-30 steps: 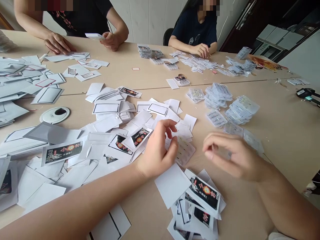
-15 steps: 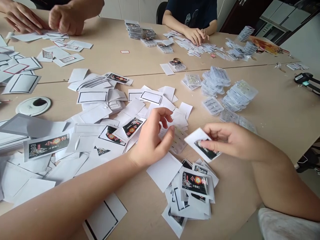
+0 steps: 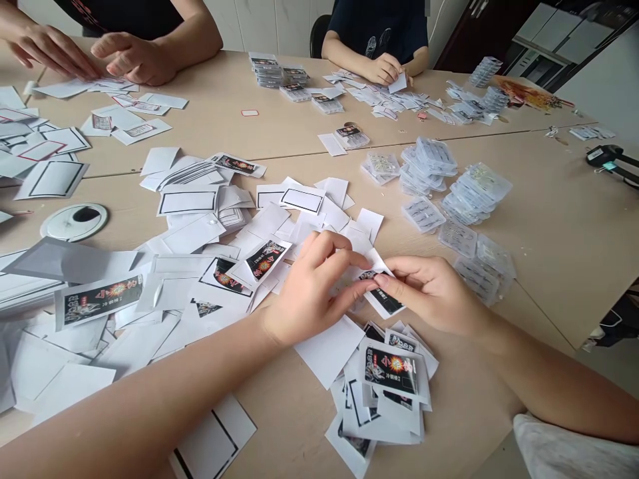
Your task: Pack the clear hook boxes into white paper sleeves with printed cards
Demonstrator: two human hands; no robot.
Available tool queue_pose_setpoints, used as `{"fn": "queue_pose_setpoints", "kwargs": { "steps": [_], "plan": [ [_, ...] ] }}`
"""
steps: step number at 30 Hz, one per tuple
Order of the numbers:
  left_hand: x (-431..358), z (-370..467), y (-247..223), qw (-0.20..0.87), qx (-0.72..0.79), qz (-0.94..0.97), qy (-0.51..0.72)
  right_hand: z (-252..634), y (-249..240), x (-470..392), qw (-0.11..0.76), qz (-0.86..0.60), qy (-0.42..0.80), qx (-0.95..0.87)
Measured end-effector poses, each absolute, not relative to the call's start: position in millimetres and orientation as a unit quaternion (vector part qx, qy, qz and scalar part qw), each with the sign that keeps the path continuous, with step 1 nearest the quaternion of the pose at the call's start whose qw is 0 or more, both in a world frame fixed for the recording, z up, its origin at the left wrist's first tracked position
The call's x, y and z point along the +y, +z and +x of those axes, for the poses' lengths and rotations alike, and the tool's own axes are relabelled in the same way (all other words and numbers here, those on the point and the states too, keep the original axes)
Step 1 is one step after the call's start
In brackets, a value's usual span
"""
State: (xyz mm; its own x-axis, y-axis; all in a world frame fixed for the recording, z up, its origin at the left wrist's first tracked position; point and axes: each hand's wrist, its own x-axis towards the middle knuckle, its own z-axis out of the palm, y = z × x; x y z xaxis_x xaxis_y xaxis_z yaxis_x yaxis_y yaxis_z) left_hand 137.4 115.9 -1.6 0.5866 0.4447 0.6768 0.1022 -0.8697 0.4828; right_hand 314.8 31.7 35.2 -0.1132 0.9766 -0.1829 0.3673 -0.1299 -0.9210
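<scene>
A small white card with a black printed label point(image 3: 387, 303) is pinched between the thumb and fingers of my right hand point(image 3: 432, 289). My left hand point(image 3: 319, 286) meets it from the left, its thumb and forefinger closed on the card's left part. Beneath the hands, a clear plastic case is mostly hidden. Nearer me lies a pile of cards with black labels point(image 3: 392, 369), next to a plain white card point(image 3: 332, 349). Left of my left hand, another labelled card point(image 3: 262, 261) rests on scattered white cards point(image 3: 269, 223).
Stacks of clear plastic cases point(image 3: 476, 193) stand at the right of the table point(image 3: 564, 219). A round white disc point(image 3: 74, 221) lies at the left, near many loose cards. Across the table, two people handle papers. A black device point(image 3: 612, 159) sits at the far right.
My right hand has moved left with the card, and my left hand has come over to close on it. The person at the back right now holds up a small white paper.
</scene>
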Motion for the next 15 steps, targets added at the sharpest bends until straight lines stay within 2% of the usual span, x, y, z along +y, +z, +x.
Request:
{"fn": "queue_pose_setpoints", "kwargs": {
  "steps": [7,13,15],
  "plan": [
    [115.4,136.8,-1.7,0.207,0.125,0.885,0.399,315.0,34.8,34.2,0.332,-0.594,0.49,-0.545],
    [114.0,135.2,0.0,0.223,0.087,0.899,0.367,316.1,31.2,39.2,0.377,-0.657,0.343,-0.555],
    [113.6,135.4,-1.1,0.233,0.092,0.891,0.379,316.2,30.6,39.7,0.389,-0.664,0.328,-0.548]
  ]
}}
